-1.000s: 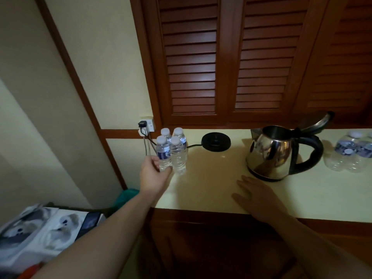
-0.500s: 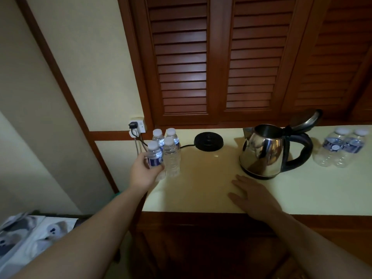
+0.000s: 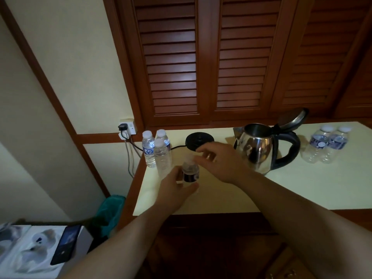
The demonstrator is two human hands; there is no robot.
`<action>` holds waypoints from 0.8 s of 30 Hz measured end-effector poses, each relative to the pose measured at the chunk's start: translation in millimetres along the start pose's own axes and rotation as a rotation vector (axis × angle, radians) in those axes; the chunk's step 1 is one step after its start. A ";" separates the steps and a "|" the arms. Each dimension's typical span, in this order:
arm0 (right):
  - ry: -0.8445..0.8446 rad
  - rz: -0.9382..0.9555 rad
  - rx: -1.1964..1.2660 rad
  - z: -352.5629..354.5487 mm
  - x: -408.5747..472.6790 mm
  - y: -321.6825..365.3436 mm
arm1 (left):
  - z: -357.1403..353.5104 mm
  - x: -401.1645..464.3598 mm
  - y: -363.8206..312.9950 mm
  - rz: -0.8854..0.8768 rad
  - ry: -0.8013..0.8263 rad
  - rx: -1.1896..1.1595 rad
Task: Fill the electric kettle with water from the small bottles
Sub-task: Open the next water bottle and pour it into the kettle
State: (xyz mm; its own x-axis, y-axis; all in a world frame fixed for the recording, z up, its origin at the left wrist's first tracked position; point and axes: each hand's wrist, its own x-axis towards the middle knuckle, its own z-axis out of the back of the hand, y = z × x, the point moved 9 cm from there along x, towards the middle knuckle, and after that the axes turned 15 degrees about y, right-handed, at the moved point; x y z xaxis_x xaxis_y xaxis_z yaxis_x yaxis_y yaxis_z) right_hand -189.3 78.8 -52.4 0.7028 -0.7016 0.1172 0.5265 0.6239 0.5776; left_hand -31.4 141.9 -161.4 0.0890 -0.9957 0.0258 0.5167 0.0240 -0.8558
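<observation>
A small bottle (image 3: 190, 174) is standing near the front of the counter (image 3: 302, 188), its base hiding behind the left hand (image 3: 177, 190) gripping it. The right hand (image 3: 219, 162) is covering its blurred cap, fingers curled; whether it is pinching the cap, I cannot tell. The kettle (image 3: 259, 150) is sitting nearby to the right, its lid open.
</observation>
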 end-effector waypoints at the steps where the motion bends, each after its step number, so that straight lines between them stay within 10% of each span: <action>1: 0.006 0.005 -0.004 2.3 4.0 7.1 | -6.9 2.0 -3.0 -0.009 0.009 -0.008; 24: 0.372 -0.079 -0.265 9.2 15.6 20.9 | -22.8 13.7 -10.2 -0.004 0.163 -0.003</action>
State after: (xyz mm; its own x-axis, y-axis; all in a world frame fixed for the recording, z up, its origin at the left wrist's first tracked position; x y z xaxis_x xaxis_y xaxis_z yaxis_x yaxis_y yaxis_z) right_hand -171.8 77.8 -31.1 0.7537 -0.6099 -0.2447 0.6558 0.6735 0.3410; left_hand -54.9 125.9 -164.1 -0.0529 -0.9971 -0.0548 0.5142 0.0198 -0.8575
